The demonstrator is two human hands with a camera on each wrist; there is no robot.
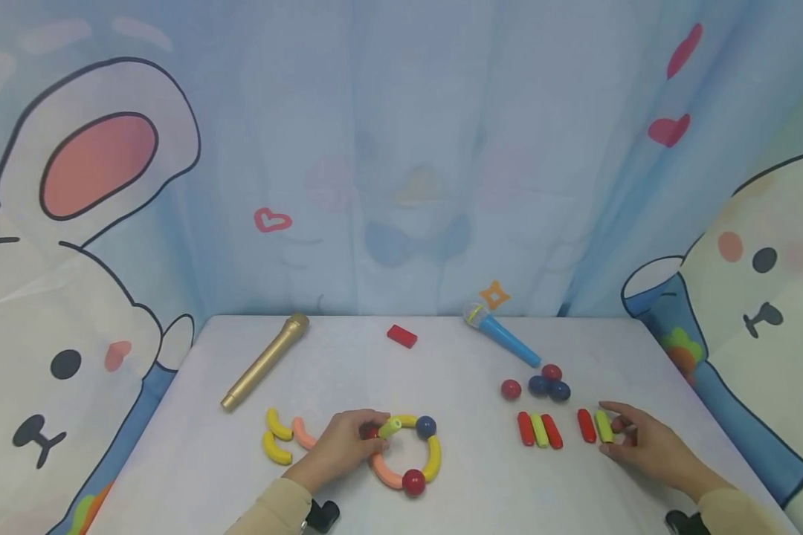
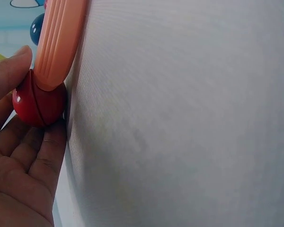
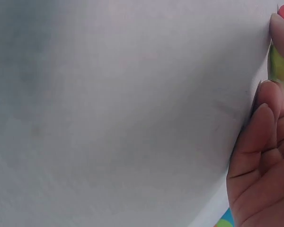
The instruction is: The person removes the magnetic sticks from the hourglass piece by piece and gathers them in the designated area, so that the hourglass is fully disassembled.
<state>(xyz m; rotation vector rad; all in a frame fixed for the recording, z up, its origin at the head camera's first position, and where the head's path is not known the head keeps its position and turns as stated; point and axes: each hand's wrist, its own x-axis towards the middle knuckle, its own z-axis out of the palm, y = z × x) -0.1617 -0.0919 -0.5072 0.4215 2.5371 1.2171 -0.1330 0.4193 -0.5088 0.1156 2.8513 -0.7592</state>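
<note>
My left hand (image 1: 343, 444) pinches a red ball (image 2: 40, 101) of a ring on the table, thumb on one side and fingers on the other. A yellow-green rod (image 1: 389, 428) rises at that ball, next to the thumb and fingertip. The ring also has yellow curved pieces (image 1: 433, 457), pink curved pieces (image 1: 385, 472), a dark blue ball (image 1: 426, 426) and another red ball (image 1: 413, 482). On the right, my right hand (image 1: 649, 442) pinches a lying yellow-green rod (image 1: 604, 427) between thumb and finger. A red rod (image 1: 586, 426) lies beside it.
Left of the ring lie yellow curved pieces (image 1: 277, 448) and a pink one (image 1: 302, 433). More short rods (image 1: 540, 430) and several balls (image 1: 511, 389) lie at right. Behind are a gold microphone (image 1: 265, 362), a red block (image 1: 401, 336) and a blue microphone (image 1: 505, 338).
</note>
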